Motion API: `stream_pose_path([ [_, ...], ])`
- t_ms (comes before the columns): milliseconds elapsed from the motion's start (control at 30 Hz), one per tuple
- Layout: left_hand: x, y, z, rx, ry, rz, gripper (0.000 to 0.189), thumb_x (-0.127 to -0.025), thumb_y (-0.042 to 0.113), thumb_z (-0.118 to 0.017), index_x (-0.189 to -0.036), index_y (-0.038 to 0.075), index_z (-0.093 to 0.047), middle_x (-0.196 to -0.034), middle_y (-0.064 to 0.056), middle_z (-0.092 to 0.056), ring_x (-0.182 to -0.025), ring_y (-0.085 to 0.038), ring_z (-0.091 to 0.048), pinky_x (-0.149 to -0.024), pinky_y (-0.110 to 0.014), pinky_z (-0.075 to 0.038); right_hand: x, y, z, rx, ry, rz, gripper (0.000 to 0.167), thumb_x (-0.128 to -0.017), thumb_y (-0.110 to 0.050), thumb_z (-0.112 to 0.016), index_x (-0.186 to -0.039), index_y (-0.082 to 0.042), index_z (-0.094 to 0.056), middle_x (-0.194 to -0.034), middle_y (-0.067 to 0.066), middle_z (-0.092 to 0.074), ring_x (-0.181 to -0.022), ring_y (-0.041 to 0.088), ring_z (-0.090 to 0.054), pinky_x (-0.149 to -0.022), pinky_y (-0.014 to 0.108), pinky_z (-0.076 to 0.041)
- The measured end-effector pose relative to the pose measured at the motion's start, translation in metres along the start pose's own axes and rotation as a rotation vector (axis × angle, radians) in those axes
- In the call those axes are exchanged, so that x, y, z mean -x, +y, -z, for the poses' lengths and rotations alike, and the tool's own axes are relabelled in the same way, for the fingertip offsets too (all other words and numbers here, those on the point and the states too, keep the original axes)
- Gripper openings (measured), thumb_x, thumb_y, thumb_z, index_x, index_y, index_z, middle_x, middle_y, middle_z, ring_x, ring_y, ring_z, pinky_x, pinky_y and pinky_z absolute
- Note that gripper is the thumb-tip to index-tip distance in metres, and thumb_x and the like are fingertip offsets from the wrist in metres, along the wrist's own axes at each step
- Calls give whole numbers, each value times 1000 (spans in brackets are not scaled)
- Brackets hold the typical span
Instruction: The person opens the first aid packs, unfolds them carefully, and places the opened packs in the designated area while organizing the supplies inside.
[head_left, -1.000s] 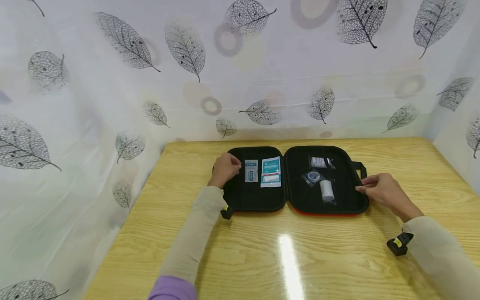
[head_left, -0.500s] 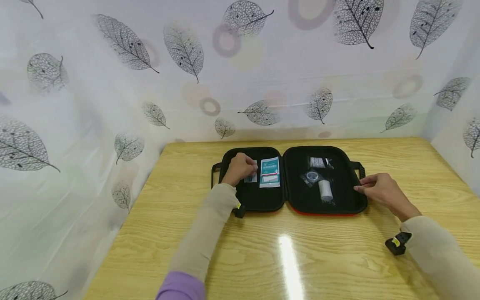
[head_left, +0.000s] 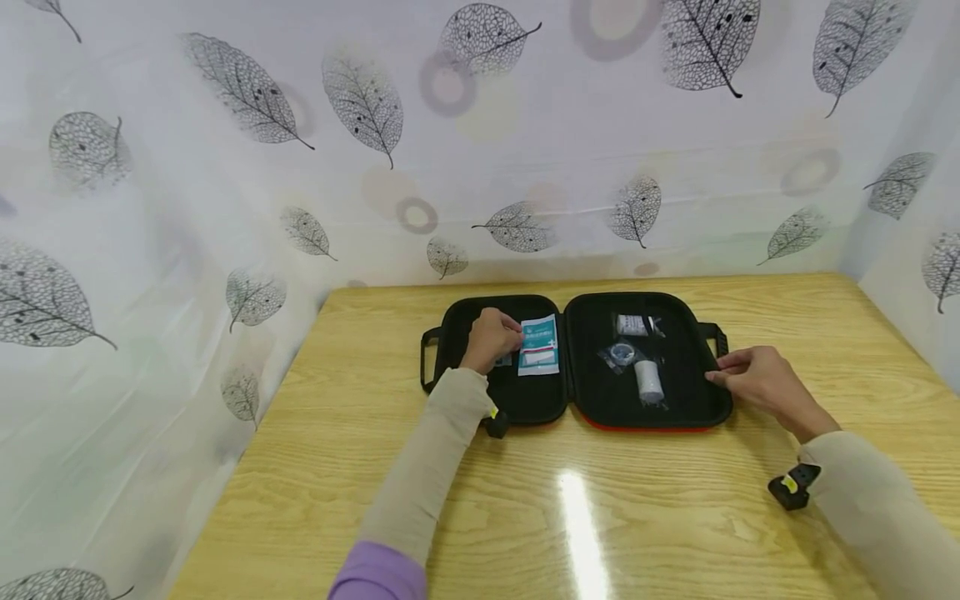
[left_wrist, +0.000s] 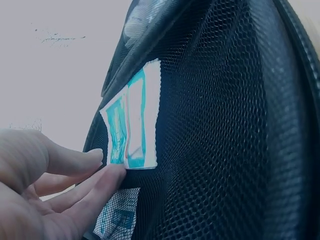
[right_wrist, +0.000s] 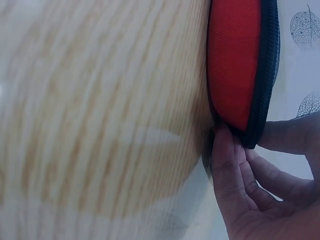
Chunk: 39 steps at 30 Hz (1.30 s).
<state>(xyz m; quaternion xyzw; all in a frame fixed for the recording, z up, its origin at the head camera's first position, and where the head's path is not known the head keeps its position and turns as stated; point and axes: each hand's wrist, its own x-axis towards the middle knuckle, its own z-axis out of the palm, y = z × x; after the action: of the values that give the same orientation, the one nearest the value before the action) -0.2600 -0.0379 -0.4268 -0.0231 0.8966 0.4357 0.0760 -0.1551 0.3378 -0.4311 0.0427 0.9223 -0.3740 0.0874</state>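
Observation:
A black-lined case (head_left: 525, 398) with a red shell lies spread in two halves on the table. My left hand (head_left: 489, 340) is over its left half. In the left wrist view, the thumb and finger (left_wrist: 112, 175) tips are right at the lower edge of a teal-and-white sachet (left_wrist: 134, 122), which lies on the black mesh. A smaller blue-and-white packet (left_wrist: 117, 215) shows beside the fingers with a mesh pattern over it; in the head view my hand mostly hides it. At the right rim, my right hand (head_left: 761, 382) pinches the case's edge between thumb and fingers.
The right half holds a white roll (head_left: 648, 382) in clear wrap, a round bluish item (head_left: 622, 354) in a bag and a small printed packet (head_left: 633, 324). Handles (head_left: 429, 358) stick out at both ends. A leaf-patterned curtain (head_left: 360, 200) hangs behind the wooden table (head_left: 337, 467).
My left hand has moved right, from the case's left rim across the blue-and-white packet to the teal sachet. My right hand keeps its grip on the rim. The sachet stays in place.

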Motion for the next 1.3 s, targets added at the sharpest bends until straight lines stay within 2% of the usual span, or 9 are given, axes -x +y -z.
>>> stream_pose_path([
  [233,0,3,0,67,-5,87,10,-91,9,-74,-99,5,-77,-101,-10,-72,-85,-23,-65,-78,-39,-56,0,0,0,0,-8,-13,52,-95,-19,-69,-123,23,-55,-105,30,-67,-98,40,-62,-68,29,-53],
  [433,-3,4,-2,117,-12,128,10,-90,8,-76,-100,6,-77,-92,-7,-72,-78,-19,-65,-71,-33,-55,1,-1,0,3,-3,-4,51,-96,-19,-69,-123,22,-55,-104,29,-67,-98,40,-62,-68,27,-52],
  [600,-2,3,-2,176,-9,110,13,-88,5,-77,-101,4,-77,-86,-6,-72,-73,-17,-68,-66,-31,-56,1,-1,0,-3,-1,7,50,-96,-17,-68,-123,24,-55,-104,30,-67,-97,40,-63,-64,26,-52],
  [800,-1,-1,-3,246,9,64,17,-87,0,-77,-104,0,-75,-89,-9,-73,-73,-18,-72,-67,-32,-60,1,0,0,0,0,8,49,-97,-16,-67,-123,24,-55,-106,32,-66,-96,38,-63,-63,26,-51],
  [1000,-1,-5,-2,210,41,45,18,-85,1,-80,-102,1,-75,-92,-10,-72,-76,-20,-72,-69,-34,-60,1,0,0,-2,-2,5,48,-96,-15,-68,-122,24,-55,-106,31,-66,-96,38,-63,-65,27,-52],
  [1300,-2,-6,0,220,31,59,16,-85,2,-79,-101,2,-75,-89,-9,-73,-73,-17,-71,-66,-31,-59,2,-1,0,-3,-4,4,51,-96,-19,-67,-124,23,-55,-110,33,-64,-98,40,-62,-67,29,-52],
])
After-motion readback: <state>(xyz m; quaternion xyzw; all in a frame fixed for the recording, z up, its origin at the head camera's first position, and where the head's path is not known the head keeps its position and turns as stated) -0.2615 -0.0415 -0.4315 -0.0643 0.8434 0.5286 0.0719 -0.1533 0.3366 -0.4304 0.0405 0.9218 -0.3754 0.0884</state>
